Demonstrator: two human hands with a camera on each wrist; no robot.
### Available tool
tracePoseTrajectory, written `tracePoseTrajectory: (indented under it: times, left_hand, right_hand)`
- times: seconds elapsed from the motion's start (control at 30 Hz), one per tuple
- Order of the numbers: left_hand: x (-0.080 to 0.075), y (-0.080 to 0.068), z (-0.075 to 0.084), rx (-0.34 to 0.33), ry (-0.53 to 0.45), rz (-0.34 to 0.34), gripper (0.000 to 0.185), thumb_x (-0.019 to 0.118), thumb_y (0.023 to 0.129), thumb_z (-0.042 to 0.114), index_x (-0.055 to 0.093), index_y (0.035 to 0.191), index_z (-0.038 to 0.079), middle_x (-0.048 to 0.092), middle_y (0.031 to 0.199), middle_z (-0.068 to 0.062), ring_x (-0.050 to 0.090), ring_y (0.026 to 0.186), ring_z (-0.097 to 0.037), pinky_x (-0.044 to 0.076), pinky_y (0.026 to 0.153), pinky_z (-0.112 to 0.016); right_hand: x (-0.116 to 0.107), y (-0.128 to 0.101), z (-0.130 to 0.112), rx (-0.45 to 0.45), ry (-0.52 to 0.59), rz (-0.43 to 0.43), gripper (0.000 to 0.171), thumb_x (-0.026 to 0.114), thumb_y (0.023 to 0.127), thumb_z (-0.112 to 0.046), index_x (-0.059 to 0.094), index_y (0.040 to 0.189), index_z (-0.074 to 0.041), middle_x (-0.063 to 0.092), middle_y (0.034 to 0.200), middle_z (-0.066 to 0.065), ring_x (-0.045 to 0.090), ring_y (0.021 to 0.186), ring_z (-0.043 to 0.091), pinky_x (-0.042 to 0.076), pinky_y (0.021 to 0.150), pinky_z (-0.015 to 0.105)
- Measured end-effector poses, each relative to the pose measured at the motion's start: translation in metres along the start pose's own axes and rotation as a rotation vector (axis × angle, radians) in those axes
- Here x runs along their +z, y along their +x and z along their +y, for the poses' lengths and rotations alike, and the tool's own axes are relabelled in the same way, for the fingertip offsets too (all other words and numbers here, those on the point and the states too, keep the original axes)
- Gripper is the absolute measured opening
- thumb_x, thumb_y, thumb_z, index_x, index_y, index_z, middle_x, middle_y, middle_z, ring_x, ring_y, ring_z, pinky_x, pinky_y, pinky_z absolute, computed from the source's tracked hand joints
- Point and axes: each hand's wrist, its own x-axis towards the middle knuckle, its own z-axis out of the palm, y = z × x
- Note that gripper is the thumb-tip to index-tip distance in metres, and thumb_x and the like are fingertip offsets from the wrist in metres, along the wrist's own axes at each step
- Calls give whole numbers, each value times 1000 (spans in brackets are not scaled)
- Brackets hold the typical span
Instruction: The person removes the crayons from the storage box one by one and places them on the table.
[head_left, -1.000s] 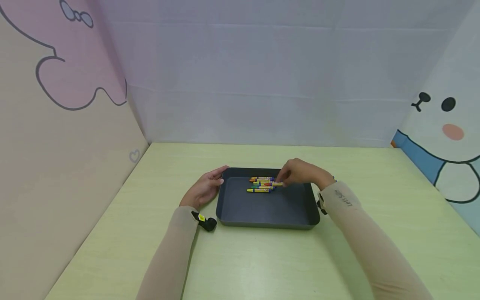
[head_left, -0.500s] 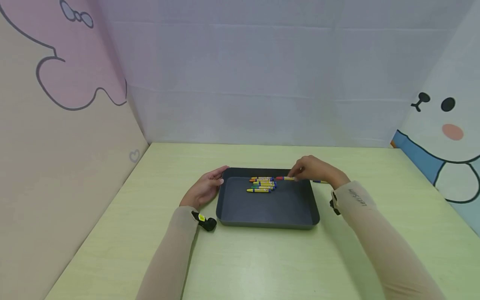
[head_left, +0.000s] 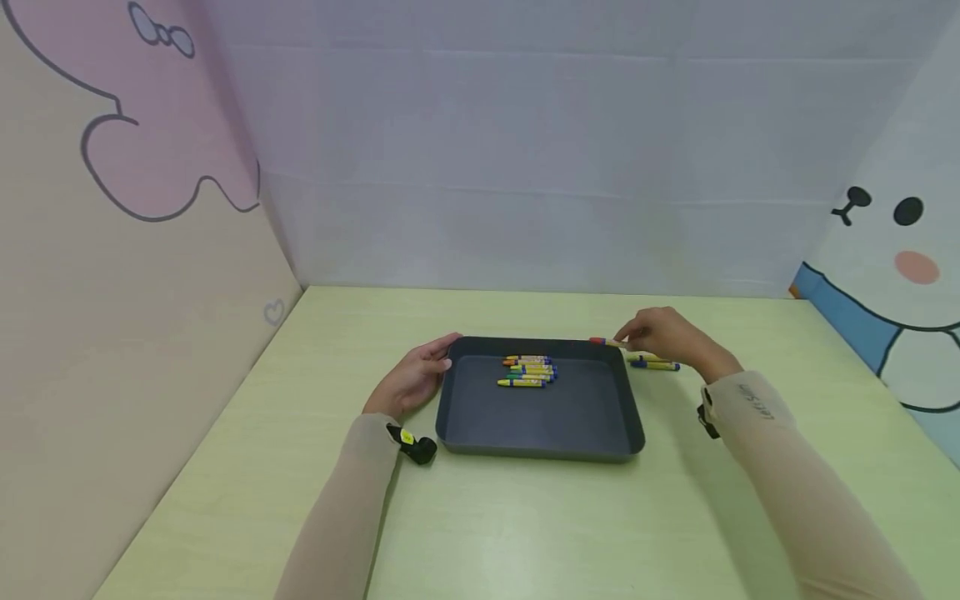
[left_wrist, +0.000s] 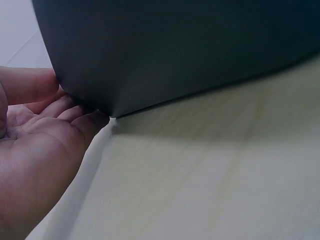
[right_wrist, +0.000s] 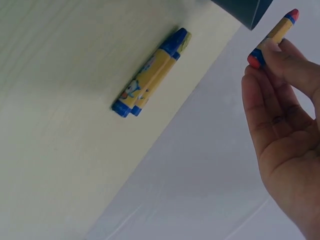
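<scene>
My right hand (head_left: 666, 335) pinches a red crayon (right_wrist: 275, 39) with a yellow-and-blue wrapper between thumb and fingers. In the head view that crayon is over the tray's back right corner, its red tip pointing left. The dark grey tray (head_left: 540, 425) lies on the table. My left hand (head_left: 408, 382) holds it at the back left; in the left wrist view, the thumb (left_wrist: 37, 82) touches the wall and the fingers curl at its lower edge. Inside the tray, several crayons (head_left: 528, 371) with yellow, green and orange tips lie side by side.
Right of the tray, a blue crayon (head_left: 656, 365) and a yellow-green one, partly hidden behind it in the right wrist view, lie together on the pale table (head_left: 525, 533). A white sheet (head_left: 480, 167) rises behind the table, with cartoon-printed panels at both sides.
My right hand has lifted the red crayon from the group in the tray and carried it right and back to the tray's corner. The left hand stays at the tray.
</scene>
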Motion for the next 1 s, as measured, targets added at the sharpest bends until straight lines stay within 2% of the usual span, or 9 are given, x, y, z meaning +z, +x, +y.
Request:
tracePoseTrajectory:
  times: [0.17,0.37,0.5,0.67,0.9,1.0]
  left_hand:
    - [0,0,-1,-11,11,-2,59,36,96,-13,24,152,2,15,162,-7,18,147,-21,30,113,-29]
    - [0,-1,0,-8,14,-8,59,35,96,-13,24,152,2,15,162,-8,18,147,-21,33,109,-26]
    - [-1,0,0,-11,10,-4,59,36,96,-13,24,152,3,15,162,-6,18,147,-20,32,109,-27]
    - [-2,0,-1,-20,17,1,59,36,96,-12,26,152,4,13,162,-4,15,147,-18,33,109,-25]
    - [-2,-1,0,-18,31,-6,59,36,97,-12,24,152,4,8,163,-3,9,148,-17,32,108,-24]
    - [-1,-1,0,-20,40,-4,59,36,97,-12,24,152,4,7,163,-3,8,149,-16,30,110,-26]
  right_hand:
    - [0,-8,17,31,11,39,18,65,88,-2,75,103,-3,69,94,12,64,86,27,53,73,41]
    - [2,-14,27,80,36,50,20,63,88,-2,73,105,0,68,97,17,63,88,32,52,72,42]
    - [4,-18,32,91,37,33,20,63,88,-1,73,105,1,68,100,19,63,90,33,52,73,43]
    - [6,-23,37,100,33,-8,19,61,87,2,74,101,0,67,100,19,63,85,28,52,70,39]
    - [9,-26,46,86,22,-60,17,64,86,2,75,99,-1,69,105,23,64,95,39,54,76,44]
    - [9,-29,50,81,30,-83,17,65,86,1,75,100,0,69,105,24,65,94,38,55,76,44]
